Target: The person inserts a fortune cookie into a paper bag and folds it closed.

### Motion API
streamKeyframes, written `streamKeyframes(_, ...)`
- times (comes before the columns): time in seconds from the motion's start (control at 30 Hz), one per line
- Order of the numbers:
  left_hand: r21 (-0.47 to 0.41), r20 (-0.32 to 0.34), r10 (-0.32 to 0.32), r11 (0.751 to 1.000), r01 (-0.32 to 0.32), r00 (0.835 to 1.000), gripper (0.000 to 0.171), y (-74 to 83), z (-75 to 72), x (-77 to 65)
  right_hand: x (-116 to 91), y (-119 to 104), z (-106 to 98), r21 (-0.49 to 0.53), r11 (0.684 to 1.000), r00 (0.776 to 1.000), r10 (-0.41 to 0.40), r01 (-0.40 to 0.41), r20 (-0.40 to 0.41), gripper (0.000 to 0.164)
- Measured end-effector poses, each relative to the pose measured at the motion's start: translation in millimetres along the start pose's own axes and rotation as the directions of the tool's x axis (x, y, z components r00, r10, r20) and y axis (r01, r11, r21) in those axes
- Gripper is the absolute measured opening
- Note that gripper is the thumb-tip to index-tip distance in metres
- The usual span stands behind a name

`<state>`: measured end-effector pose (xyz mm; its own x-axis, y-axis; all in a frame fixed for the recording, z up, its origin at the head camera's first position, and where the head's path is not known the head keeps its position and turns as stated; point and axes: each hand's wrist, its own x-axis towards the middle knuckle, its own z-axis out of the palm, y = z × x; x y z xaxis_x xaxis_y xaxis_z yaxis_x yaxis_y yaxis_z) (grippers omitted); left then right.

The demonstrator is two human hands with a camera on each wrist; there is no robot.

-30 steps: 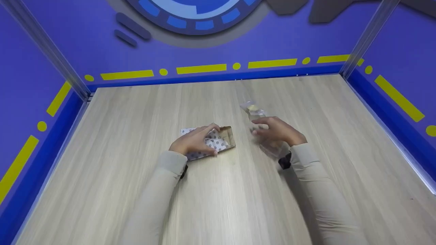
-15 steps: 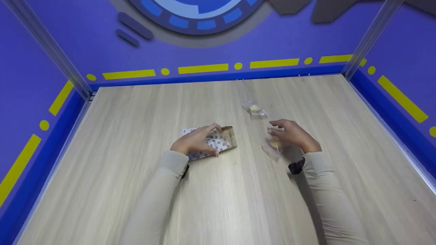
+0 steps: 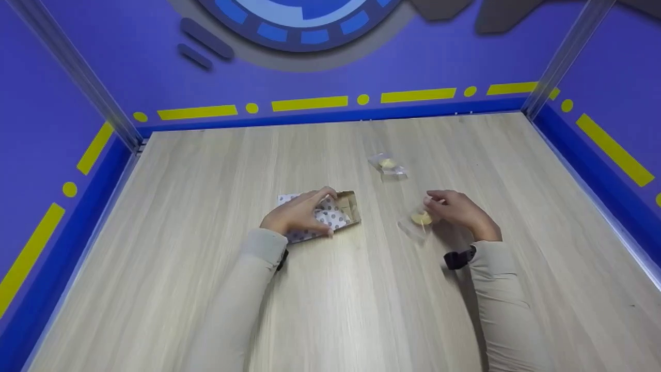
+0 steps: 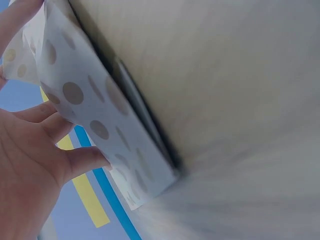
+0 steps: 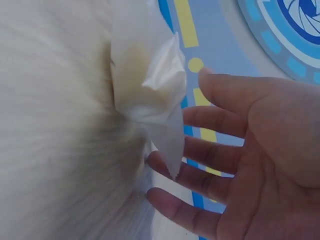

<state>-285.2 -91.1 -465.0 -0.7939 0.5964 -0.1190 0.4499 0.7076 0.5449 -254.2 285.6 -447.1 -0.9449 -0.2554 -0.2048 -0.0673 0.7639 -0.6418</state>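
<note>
A white paper bag (image 3: 333, 219) with grey polka dots lies on its side, its brown-lined mouth facing right. Across the bag, my left hand (image 3: 297, 214) grips it with the thumb on the near side and fingers on the far side; in the left wrist view the dotted paper (image 4: 100, 130) has a gap along its side. A clear wrapped packet (image 3: 421, 219) with a round yellowish piece inside lies right of the bag. My right hand (image 3: 459, 212) is beside that packet, fingers loosely bent and apart in the right wrist view, the packet (image 5: 150, 85) beyond them.
A second clear packet (image 3: 387, 164) with a pale yellow piece lies farther back on the wooden table (image 3: 217, 170). Blue-purple panels (image 3: 330, 77) with yellow marks enclose the back and both sides. Metal posts (image 3: 557, 62) stand at the back corners.
My right hand has drawn back right and toward me, leaving the nearer packet on the table in fuller view. My left hand and the paper bag have stayed in place.
</note>
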Motion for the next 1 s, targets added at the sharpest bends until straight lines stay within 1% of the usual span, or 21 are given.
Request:
streamKeyframes(0.17, 0.009, 0.005, -0.007, 1.0, 0.007, 1.0, 0.076, 0.1, -0.3, 0.2, -4.9, -1.2, 1.1, 0.013, 1.0, 1.0, 0.026, -0.026, 0.014, 0.061)
streamKeyframes(0.4, 0.026, 0.009, -0.025, 0.999, 0.025, 1.0, 0.076, 0.6, 0.1, 0.1, -6.8, -0.8, 3.4, 0.051, 0.997, 0.999, 0.05, -0.05, 0.012, 0.059)
streamKeyframes(0.6, 0.016, 0.003, -0.021, 1.0, 0.021, 1.0, 0.075, 0.4, 0.3, -0.6, -7.1, -0.2, 3.3, 0.047, 0.995, 0.996, 0.084, -0.085, 0.009, 0.067)
streamKeyframes(0.7, 0.014, 0.0, -0.024, 1.0, 0.024, 1.0, 0.075, 0.3, 0.2, -0.8, -6.7, -0.5, 3.3, 0.059, 0.994, 0.996, 0.086, -0.087, 0.009, 0.071)
streamKeyframes(1.0, -0.006, -0.005, -0.014, 1.0, 0.014, 1.0, 0.076, 2.2, 0.2, -0.8, -8.6, 0.6, 2.0, 0.089, 0.991, 0.995, 0.102, -0.101, -0.012, 0.069)
